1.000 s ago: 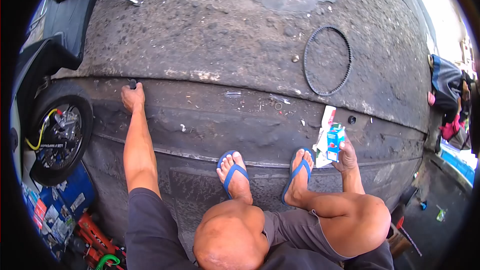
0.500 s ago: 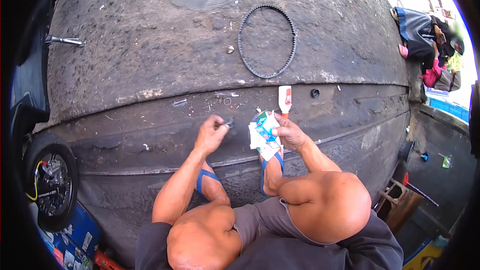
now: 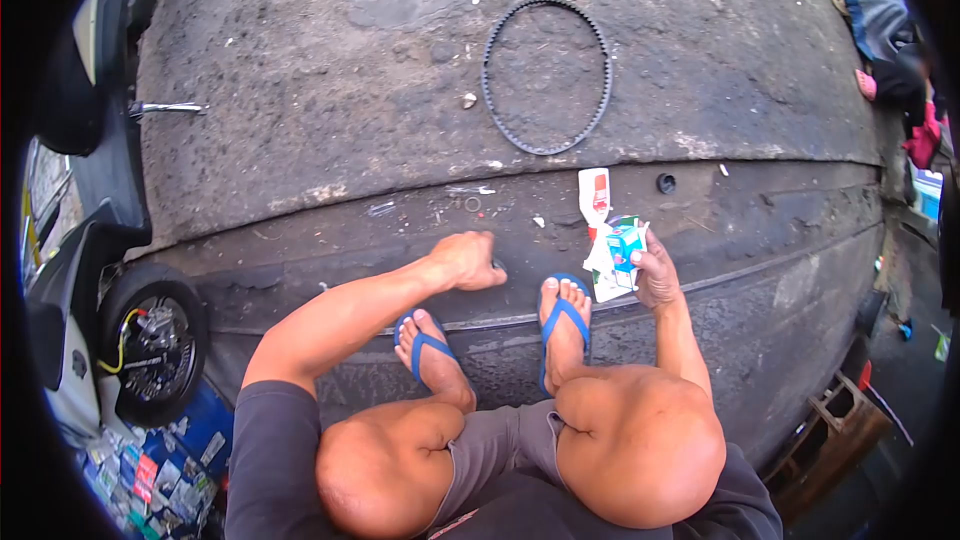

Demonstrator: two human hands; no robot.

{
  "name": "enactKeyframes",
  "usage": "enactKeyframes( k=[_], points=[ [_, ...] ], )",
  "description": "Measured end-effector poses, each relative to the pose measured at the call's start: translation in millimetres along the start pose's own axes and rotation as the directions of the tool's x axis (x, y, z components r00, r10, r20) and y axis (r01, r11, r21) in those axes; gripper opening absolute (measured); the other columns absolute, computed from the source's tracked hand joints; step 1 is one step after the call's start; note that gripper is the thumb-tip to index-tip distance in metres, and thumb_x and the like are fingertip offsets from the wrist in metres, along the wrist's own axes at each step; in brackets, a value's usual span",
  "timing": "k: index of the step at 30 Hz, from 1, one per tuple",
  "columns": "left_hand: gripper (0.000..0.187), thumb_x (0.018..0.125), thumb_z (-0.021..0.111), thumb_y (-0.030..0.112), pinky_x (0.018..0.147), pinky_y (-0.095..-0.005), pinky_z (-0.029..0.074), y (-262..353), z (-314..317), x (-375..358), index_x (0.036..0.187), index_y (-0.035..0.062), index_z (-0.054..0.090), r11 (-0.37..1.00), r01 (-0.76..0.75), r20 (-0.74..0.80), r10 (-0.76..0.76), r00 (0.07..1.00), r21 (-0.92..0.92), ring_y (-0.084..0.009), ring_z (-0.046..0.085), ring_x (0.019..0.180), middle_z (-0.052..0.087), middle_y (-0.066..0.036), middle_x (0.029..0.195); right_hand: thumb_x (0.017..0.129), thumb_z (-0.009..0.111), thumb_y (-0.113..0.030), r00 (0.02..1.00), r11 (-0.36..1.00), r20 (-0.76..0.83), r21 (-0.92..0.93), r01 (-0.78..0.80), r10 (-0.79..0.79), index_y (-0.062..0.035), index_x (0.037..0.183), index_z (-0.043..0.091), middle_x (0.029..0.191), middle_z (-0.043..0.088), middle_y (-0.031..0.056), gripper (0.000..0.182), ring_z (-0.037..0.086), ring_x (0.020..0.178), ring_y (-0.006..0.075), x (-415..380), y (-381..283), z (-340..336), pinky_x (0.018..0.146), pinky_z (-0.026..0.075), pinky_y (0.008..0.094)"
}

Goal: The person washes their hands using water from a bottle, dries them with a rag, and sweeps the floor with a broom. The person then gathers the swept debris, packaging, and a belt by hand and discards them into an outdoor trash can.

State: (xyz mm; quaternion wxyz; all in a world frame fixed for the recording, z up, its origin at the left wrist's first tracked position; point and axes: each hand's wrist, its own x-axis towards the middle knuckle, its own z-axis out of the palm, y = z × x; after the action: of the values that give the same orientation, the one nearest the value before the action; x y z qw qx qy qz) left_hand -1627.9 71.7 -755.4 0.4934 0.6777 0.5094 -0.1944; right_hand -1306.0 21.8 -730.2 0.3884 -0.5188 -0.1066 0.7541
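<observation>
My left hand point(image 3: 468, 260) is closed above the ground, just ahead of my left foot, with a small dark object partly showing at its fingers. On the right, my right hand point(image 3: 655, 270) grips a blue and white packet point(image 3: 624, 243) together with white paper point(image 3: 611, 278). Right behind the packet lies a white bottle with a red label point(image 3: 594, 196). A small black round part point(image 3: 666, 183) sits to the right of the bottle. The toothed black belt point(image 3: 487, 70) lies in a loop on the raised pavement farther off.
A motorbike wheel point(image 3: 150, 345) and a blue container covered in stickers point(image 3: 205, 440) are at the left. A metal lever point(image 3: 172, 108) juts in at upper left. A hollow block point(image 3: 840, 405) stands at lower right. Another person point(image 3: 885, 40) is at upper right.
My left hand has moved right and turned over, with its fingers now pointing down. My right hand has shifted right with the packet and paper. The view has shifted a little.
</observation>
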Motion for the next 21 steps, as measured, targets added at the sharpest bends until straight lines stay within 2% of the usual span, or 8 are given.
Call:
enactKeyframes(
  k=[2, 3, 5, 7, 9, 14, 18, 21],
  points=[
    [0.046, 0.074, 0.064, 0.034, 0.086, -0.0466, 0.049, 4, 11, 3, 0.099, -0.0041, 0.059, 0.997, -0.073, 0.018, 0.073, 0.997, 0.033, -0.0398, 0.061, 0.097, 0.063, -0.026, 0.101, 0.071, 0.070, -0.014, 0.999, 1.000, 0.037, 0.023, -0.018, 0.017, -0.0032, 0.125, 0.048, 0.108, 0.063, 0.0078, 0.060, 0.063, 0.097, 0.0186, 6, 5, 3, 0.088, 0.052, 0.0343],
    [0.046, 0.074, 0.064, 0.034, 0.086, -0.0466, 0.049, 5, 12, 4, 0.099, -0.0041, 0.059, 0.997, -0.055, 0.021, 0.054, 0.998, 0.046, -0.0398, 0.061, 0.097, 0.063, -0.026, 0.101, 0.070, 0.070, -0.015, 0.999, 0.999, 0.050, 0.026, -0.021, 0.020, -0.0032, 0.126, 0.048, 0.108, 0.063, 0.0077, 0.061, 0.064, 0.098, 0.0185, 8, 8, 5, 0.089, 0.052, 0.0343],
    [0.041, 0.080, 0.064, 0.029, 0.086, -0.0473, 0.048, 4, 14, 7, 0.105, -0.0017, 0.057, 0.996, -0.093, -0.287, 0.083, 0.954, -0.018, -0.0384, 0.059, 0.099, 0.060, -0.022, 0.102, 0.070, 0.070, -0.015, 0.998, 0.999, 0.056, 0.044, -0.024, 0.022, -0.0037, 0.126, 0.048, 0.108, 0.063, 0.0076, 0.062, 0.064, 0.097, 0.0186, 12, 16, 15, 0.089, 0.052, 0.0343],
    [0.038, 0.083, 0.064, 0.025, 0.085, -0.0462, 0.048, 3, 15, 16, 0.109, -0.0002, 0.054, 0.998, -0.061, -0.336, 0.063, 0.940, 0.017, -0.0367, 0.058, 0.100, 0.056, -0.019, 0.101, 0.069, 0.071, -0.014, 0.993, 0.997, 0.104, 0.048, -0.065, 0.060, -0.0043, 0.126, 0.048, 0.107, 0.063, 0.0072, 0.061, 0.064, 0.096, 0.0187, 18, 26, 15, 0.089, 0.051, 0.0339],
    [0.046, 0.081, 0.068, 0.025, 0.084, -0.0451, 0.048, 0, 21, 31, 0.116, 0.0002, 0.054, 0.990, -0.126, -0.503, 0.138, 0.853, 0.057, -0.0370, 0.058, 0.100, 0.056, -0.018, 0.104, 0.069, 0.070, -0.013, 0.991, 0.995, 0.118, 0.066, -0.078, 0.069, -0.0041, 0.125, 0.049, 0.107, 0.063, 0.0073, 0.061, 0.064, 0.096, 0.0190, 21, 36, 17, 0.089, 0.051, 0.0338],
    [0.041, 0.078, 0.071, 0.024, 0.081, -0.0432, 0.047, 5, 47, 56, 0.109, 0.0018, 0.058, 1.000, 0.014, -0.639, 0.002, 0.769, 0.019, -0.0332, 0.058, 0.095, 0.055, -0.016, 0.102, 0.069, 0.069, -0.012, 0.990, 0.993, 0.126, 0.089, -0.072, 0.060, -0.0032, 0.126, 0.048, 0.107, 0.063, 0.0080, 0.062, 0.064, 0.098, 0.0194, 19, 35, 30, 0.090, 0.051, 0.0341],
    [0.031, 0.077, 0.070, 0.019, 0.078, -0.0433, 0.046, 12, 60, 63, 0.100, 0.0031, 0.056, 0.997, 0.034, -0.721, -0.069, 0.690, -0.063, -0.0323, 0.057, 0.091, 0.054, -0.014, 0.098, 0.069, 0.069, -0.013, 0.986, 0.992, 0.150, 0.095, -0.081, 0.066, -0.0026, 0.128, 0.047, 0.109, 0.063, 0.0084, 0.064, 0.063, 0.100, 0.0195, 23, 40, 28, 0.091, 0.050, 0.0337],
    [0.027, 0.077, 0.069, 0.016, 0.078, -0.0440, 0.045, 12, 59, 64, 0.098, 0.0036, 0.055, 0.990, 0.038, -0.725, -0.124, 0.678, -0.134, -0.0330, 0.057, 0.090, 0.053, -0.014, 0.096, 0.068, 0.070, -0.014, 0.986, 0.995, 0.153, 0.066, -0.077, 0.066, -0.0033, 0.127, 0.047, 0.109, 0.063, 0.0083, 0.064, 0.063, 0.099, 0.0193, 26, 42, 27, 0.091, 0.050, 0.0332]
  ],
)
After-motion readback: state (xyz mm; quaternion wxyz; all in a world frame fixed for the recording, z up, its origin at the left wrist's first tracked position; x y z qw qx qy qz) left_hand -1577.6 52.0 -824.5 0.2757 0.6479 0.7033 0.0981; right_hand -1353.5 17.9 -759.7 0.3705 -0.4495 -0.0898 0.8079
